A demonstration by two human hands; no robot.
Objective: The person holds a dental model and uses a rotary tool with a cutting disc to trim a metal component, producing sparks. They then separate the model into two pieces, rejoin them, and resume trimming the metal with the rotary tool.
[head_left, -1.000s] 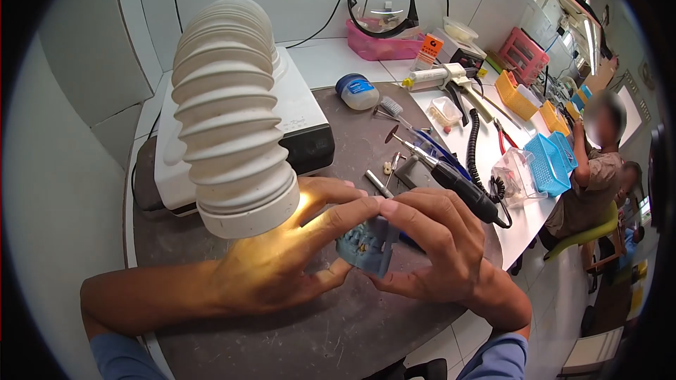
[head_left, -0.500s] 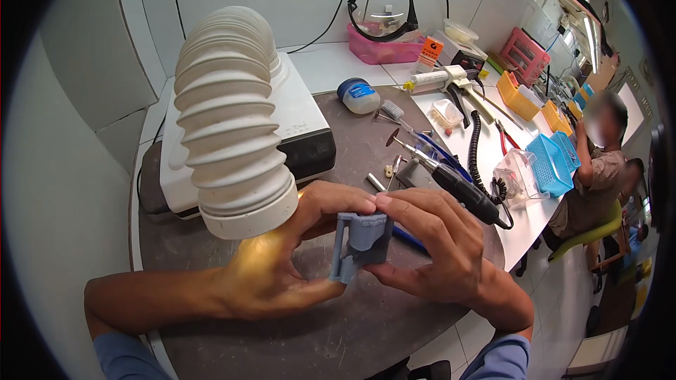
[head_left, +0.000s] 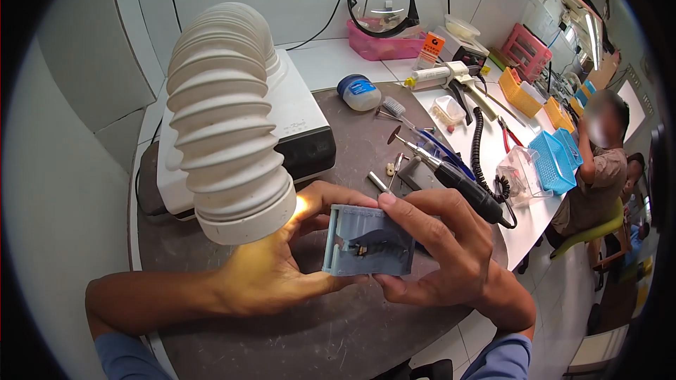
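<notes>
A blue-grey dental model [head_left: 370, 260], box-like with a slim post along its left side, is held between both hands above the dark work mat. My left hand [head_left: 264, 274] grips its left side, fingers behind the top and thumb along the bottom edge. On the right, my right hand [head_left: 443, 246] pinches it, one fingertip on the top edge and the thumb low at the bottom right. A dark hollow with a small yellowish spot shows in the model's face. Just above my left hand hangs the mouth of a white corrugated suction hose [head_left: 246, 222], with bright light beside it.
Beyond the hands lie a rotary handpiece [head_left: 465, 186] with a disc, a small brush [head_left: 394, 107] and a blue-lidded jar [head_left: 359, 93]. A dispensing gun [head_left: 451, 74], red pliers [head_left: 508, 135] and a blue basket [head_left: 553, 162] sit further right. A seated person [head_left: 598, 176] is at the far right.
The dental model has been turned in my hands, so its broad hollowed face now shows instead of its narrow side. Both hands keep hold, with fingers slightly shifted.
</notes>
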